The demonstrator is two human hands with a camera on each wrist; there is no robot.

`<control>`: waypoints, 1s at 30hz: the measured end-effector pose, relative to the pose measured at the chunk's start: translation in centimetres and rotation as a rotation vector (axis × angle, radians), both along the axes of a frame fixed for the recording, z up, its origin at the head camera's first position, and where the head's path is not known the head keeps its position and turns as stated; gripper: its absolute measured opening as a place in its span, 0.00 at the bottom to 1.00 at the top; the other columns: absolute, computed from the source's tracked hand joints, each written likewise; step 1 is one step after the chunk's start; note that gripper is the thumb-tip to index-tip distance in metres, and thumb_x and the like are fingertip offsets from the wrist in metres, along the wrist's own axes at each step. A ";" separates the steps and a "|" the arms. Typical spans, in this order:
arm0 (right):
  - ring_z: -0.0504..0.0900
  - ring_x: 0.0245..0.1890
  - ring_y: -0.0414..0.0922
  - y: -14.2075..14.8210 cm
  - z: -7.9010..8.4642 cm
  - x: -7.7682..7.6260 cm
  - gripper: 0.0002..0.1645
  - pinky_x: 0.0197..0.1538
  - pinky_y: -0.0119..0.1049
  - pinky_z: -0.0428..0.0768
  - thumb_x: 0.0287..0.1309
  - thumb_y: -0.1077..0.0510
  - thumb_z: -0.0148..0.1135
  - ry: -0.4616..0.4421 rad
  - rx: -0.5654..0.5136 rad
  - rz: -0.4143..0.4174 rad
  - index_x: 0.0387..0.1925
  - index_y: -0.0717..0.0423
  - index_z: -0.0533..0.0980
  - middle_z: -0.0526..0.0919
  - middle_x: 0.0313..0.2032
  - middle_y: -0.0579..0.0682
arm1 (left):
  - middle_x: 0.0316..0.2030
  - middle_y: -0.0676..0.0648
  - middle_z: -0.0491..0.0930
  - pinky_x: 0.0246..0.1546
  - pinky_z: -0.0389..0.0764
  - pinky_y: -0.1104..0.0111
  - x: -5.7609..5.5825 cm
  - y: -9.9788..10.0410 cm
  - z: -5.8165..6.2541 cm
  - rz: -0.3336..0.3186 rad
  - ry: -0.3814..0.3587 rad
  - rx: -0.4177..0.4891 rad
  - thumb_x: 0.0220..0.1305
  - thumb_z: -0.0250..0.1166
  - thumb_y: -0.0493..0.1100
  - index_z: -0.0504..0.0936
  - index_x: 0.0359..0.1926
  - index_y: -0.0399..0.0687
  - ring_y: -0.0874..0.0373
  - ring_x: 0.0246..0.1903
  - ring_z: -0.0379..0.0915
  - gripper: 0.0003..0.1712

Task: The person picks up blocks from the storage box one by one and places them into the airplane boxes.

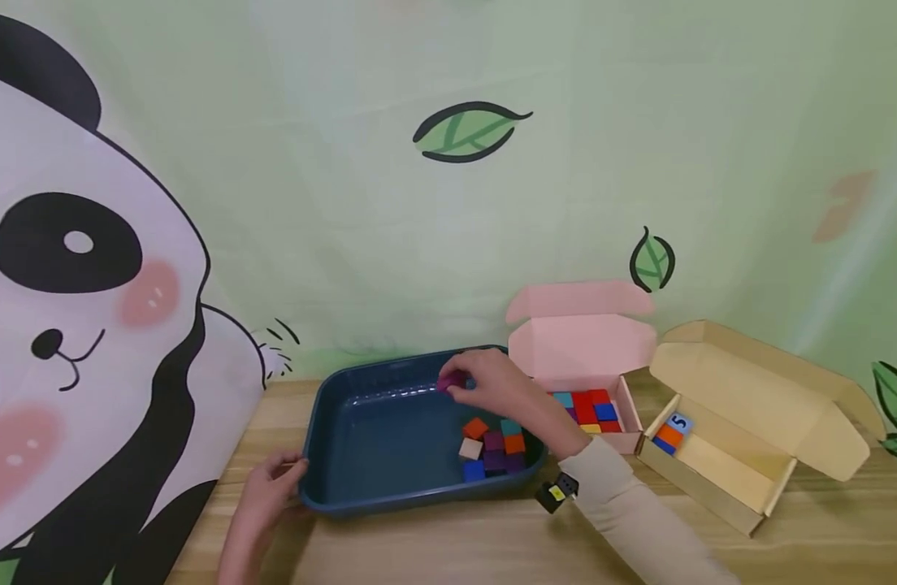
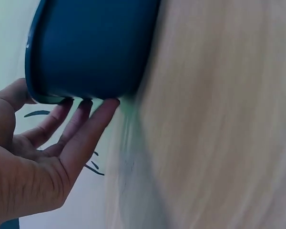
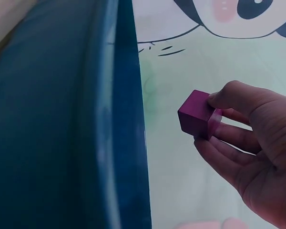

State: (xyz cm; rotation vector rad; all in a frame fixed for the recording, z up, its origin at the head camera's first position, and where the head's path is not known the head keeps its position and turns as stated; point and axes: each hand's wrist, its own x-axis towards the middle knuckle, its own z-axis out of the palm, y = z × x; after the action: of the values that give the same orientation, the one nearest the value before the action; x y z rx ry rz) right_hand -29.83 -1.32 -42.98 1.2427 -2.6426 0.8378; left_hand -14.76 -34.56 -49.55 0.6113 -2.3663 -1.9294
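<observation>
In the head view a dark blue tray (image 1: 383,512) lies on the wooden table. My left hand (image 1: 267,491) is at its left end; the left wrist view shows that hand's thumb at the rim and its fingertips against the outer wall (image 2: 95,57). Thumb and fingers of my right hand (image 1: 496,382) pinch a purple block (image 3: 198,113) over the back right part of the tray. Below that hand, several colored blocks sit grouped on the tray's right side, among them a white block (image 1: 470,448), an orange block (image 1: 475,428) and a blue block (image 1: 474,470).
Right of the tray stands an open pink box (image 1: 627,406) with several colored blocks inside. Beside it is an open tan cardboard box (image 1: 719,491) holding a few blocks, one marked 5. A printed cloth with a panda (image 1: 75,349) hangs behind the table.
</observation>
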 end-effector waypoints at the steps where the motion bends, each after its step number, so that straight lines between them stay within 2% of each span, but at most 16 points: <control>1: 0.77 0.34 0.34 0.5 0.0 0.2 0.11 0.38 0.25 0.78 0.58 0.52 0.63 0.000 0.002 -0.003 0.44 0.45 0.79 0.81 0.36 0.37 | 0.49 0.35 0.70 0.33 0.82 0.55 -0.1 0.0 0.0 -0.008 -0.012 0.010 0.69 0.55 0.43 0.65 0.59 0.30 0.56 0.31 0.75 0.24; 5: 0.77 0.35 0.36 2.8 0.2 1.1 0.12 0.38 0.24 0.77 0.56 0.54 0.66 -0.026 -0.003 -0.038 0.44 0.45 0.79 0.81 0.36 0.37 | 0.52 0.35 0.68 0.37 0.82 0.54 -0.3 -0.3 0.1 -0.031 -0.049 0.036 0.69 0.56 0.45 0.64 0.60 0.32 0.54 0.34 0.77 0.26; 9: 0.78 0.36 0.40 5.2 0.6 2.0 0.13 0.37 0.25 0.78 0.55 0.56 0.66 -0.044 -0.008 -0.079 0.44 0.46 0.79 0.80 0.36 0.38 | 0.53 0.34 0.68 0.37 0.82 0.53 -0.4 -0.5 0.3 -0.031 -0.053 0.067 0.68 0.58 0.45 0.64 0.60 0.33 0.52 0.34 0.80 0.27; 12: 0.78 0.36 0.42 7.0 0.9 2.7 0.13 0.38 0.28 0.79 0.55 0.56 0.66 -0.020 0.001 -0.114 0.44 0.47 0.79 0.81 0.36 0.39 | 0.52 0.34 0.69 0.37 0.82 0.54 -0.4 -0.5 0.3 -0.030 -0.051 0.081 0.67 0.58 0.45 0.65 0.59 0.33 0.51 0.35 0.81 0.26; 17: 0.77 0.35 0.38 10.7 1.0 3.7 0.12 0.40 0.29 0.78 0.53 0.56 0.67 0.045 0.026 -0.184 0.41 0.46 0.80 0.82 0.36 0.38 | 0.52 0.37 0.72 0.36 0.83 0.55 -0.3 -0.3 0.1 -0.030 -0.070 0.069 0.66 0.59 0.45 0.67 0.58 0.35 0.50 0.36 0.81 0.25; 23: 0.77 0.35 0.38 15.0 1.0 4.8 0.13 0.40 0.32 0.80 0.51 0.60 0.69 0.049 0.014 -0.212 0.42 0.49 0.80 0.81 0.35 0.40 | 0.55 0.36 0.71 0.37 0.82 0.54 0.2 -0.4 -0.1 -0.034 -0.099 0.075 0.66 0.60 0.47 0.65 0.60 0.36 0.50 0.37 0.81 0.28; 26: 0.77 0.33 0.40 17.4 0.9 5.4 0.13 0.38 0.33 0.80 0.51 0.58 0.70 0.023 0.040 -0.272 0.40 0.50 0.80 0.81 0.34 0.41 | 0.53 0.39 0.72 0.37 0.82 0.54 0.0 -0.4 0.0 -0.045 -0.094 0.076 0.66 0.60 0.48 0.66 0.59 0.38 0.51 0.36 0.81 0.27; 30: 0.77 0.31 0.41 20.7 0.1 6.2 0.12 0.35 0.34 0.80 0.50 0.57 0.71 -0.005 0.087 -0.344 0.39 0.51 0.80 0.81 0.31 0.41 | 0.47 0.43 0.75 0.36 0.82 0.54 -0.1 -0.5 -0.2 -0.041 -0.085 0.092 0.65 0.61 0.47 0.69 0.53 0.41 0.52 0.35 0.81 0.21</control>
State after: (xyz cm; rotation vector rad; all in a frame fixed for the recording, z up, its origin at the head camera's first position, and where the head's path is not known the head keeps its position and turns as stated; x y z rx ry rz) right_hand -23.64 19.43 -42.87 0.7629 -2.8061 0.6756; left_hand -14.82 -35.02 -49.79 0.6688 -2.3677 -2.0796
